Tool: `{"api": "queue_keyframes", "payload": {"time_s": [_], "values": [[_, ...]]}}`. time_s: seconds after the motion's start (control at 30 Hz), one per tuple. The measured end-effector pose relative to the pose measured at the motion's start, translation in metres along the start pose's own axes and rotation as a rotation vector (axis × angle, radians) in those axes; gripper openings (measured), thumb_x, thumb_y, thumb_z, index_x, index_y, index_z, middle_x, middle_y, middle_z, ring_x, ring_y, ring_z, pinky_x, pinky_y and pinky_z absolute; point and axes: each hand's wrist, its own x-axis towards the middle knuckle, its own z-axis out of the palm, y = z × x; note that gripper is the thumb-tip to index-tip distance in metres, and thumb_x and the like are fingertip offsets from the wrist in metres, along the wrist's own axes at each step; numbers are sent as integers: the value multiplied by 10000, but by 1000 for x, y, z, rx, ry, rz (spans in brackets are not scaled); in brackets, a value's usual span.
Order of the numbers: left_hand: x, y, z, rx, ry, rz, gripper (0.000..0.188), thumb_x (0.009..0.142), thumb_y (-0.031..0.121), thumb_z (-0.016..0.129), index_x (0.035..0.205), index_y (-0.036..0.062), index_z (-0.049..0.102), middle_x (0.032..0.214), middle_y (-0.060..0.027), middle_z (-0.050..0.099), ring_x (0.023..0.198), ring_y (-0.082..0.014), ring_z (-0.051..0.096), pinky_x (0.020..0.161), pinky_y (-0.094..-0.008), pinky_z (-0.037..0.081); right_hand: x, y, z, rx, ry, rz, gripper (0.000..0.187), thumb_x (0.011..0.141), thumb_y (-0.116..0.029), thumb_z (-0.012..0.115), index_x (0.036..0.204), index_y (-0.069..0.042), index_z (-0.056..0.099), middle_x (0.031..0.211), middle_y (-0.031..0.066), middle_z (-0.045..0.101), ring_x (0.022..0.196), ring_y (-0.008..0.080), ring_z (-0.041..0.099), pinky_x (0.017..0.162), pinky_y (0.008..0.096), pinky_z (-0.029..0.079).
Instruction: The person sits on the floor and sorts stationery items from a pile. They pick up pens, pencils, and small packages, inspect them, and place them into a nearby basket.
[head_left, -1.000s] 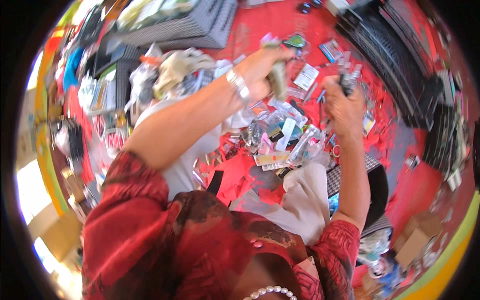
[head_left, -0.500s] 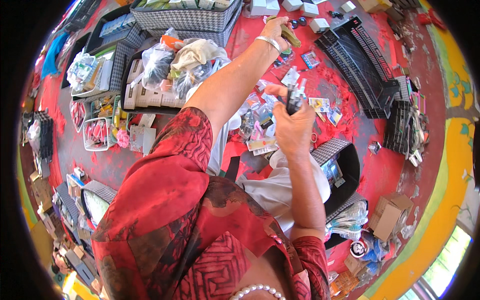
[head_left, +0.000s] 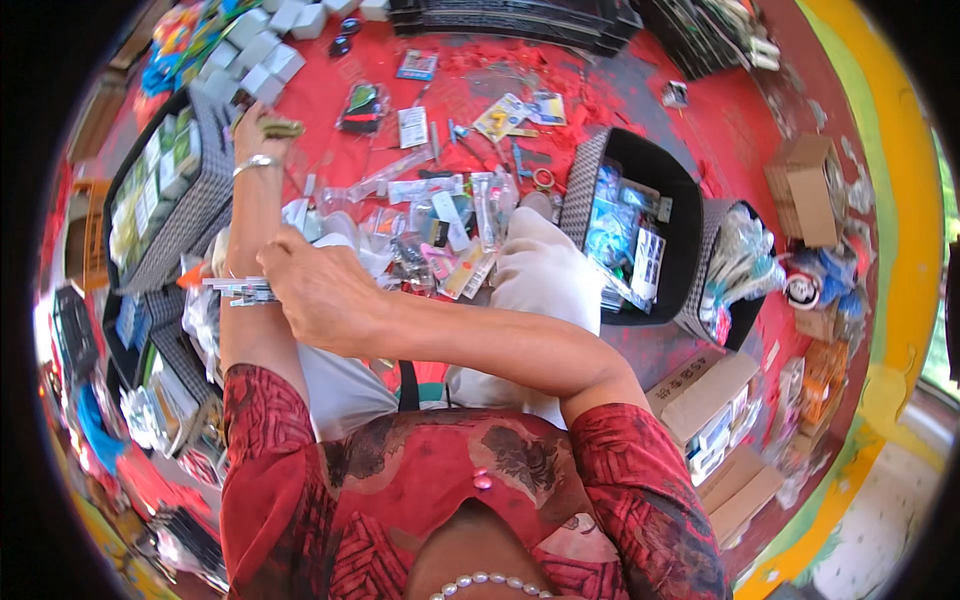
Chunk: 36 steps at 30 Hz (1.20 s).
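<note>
Over red floor [head_left: 455, 95], slim pieces [head_left: 240, 288] gripped by the right hand [head_left: 322, 292] (something olive [head_left: 285, 129] by the left hand [head_left: 257, 143]) could be spilled if bumped.

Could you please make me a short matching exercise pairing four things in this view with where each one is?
1. bundle of slim items
2. olive-green strip
3. silver-coloured bracelet
4. white boxes

A. around the left wrist
B. clustered toward the picture's upper left
C. in the right hand
D. in the left hand

Pairs: 1-C, 2-D, 3-A, 4-B
</note>
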Motion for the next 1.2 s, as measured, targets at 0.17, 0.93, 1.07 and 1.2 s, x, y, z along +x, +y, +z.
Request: {"api": "queue_keyframes", "payload": {"time_s": [0.17,0.93,1.07,1.2], "values": [[5,-24,-4,-22,188,-62,125,771,55,554,695,88,461,617,-27,485,555,-167,506,503,-367,450,-14,-2,7,163,-95,-65,311,593,-19,585,882,91,549,919,276,502,726,369,577,600,398,492],[-36,-66,-68,407,352,-87,141,816,164,514,774,57,433,633,-77,501,550,-239,512,530,-391,455,10,54,50,286,66,-484,87,571,-101,595,569,-15,612,630,189,593,607,334,596,511,396,454],[-6,-71,-62,464,322,-58,142,815,166,515,768,58,435,629,-76,500,548,-238,512,530,-390,454,3,60,43,60,564,15,91,590,-122,610,602,-38,642,663,190,609,649,316,616,547,382,471],[24,-83,-50,492,272,-40,144,813,167,517,761,59,437,625,-76,500,547,-238,512,529,-389,453,-17,43,26,123,292,-32,118,485,-81,601,540,23,602,592,203,578,586,349,592,517,408,463]]}}
